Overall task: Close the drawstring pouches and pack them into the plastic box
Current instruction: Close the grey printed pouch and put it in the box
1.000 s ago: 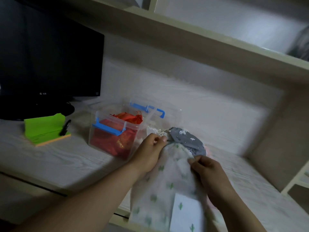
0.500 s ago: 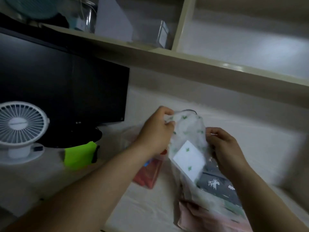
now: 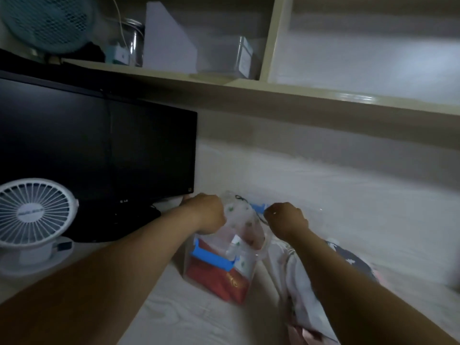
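A white drawstring pouch [image 3: 240, 220] with green cactus prints hangs over the clear plastic box [image 3: 219, 280], its lower end inside the box. My left hand [image 3: 207, 214] grips the pouch's top on the left. My right hand [image 3: 286, 220] pinches the dark drawstring on the right and holds it taut. The box has blue clasps and holds a red pouch [image 3: 216, 275] at its bottom. More pouches, one pale [image 3: 296, 277] and one grey with white prints [image 3: 348, 260], lie on the desk to the box's right, partly under my right arm.
A black monitor [image 3: 99, 155] stands at the left behind the box. A white desk fan [image 3: 34, 215] sits in front of it at far left. A shelf [image 3: 323, 95] overhead carries a teal fan, a jar and boxes. The pale desk [image 3: 199, 319] runs along the front.
The cactus pouch has gone from held up between my hands down into the box. My hands have moved apart, the right one drawing the string out. The camera has tilted up and left.
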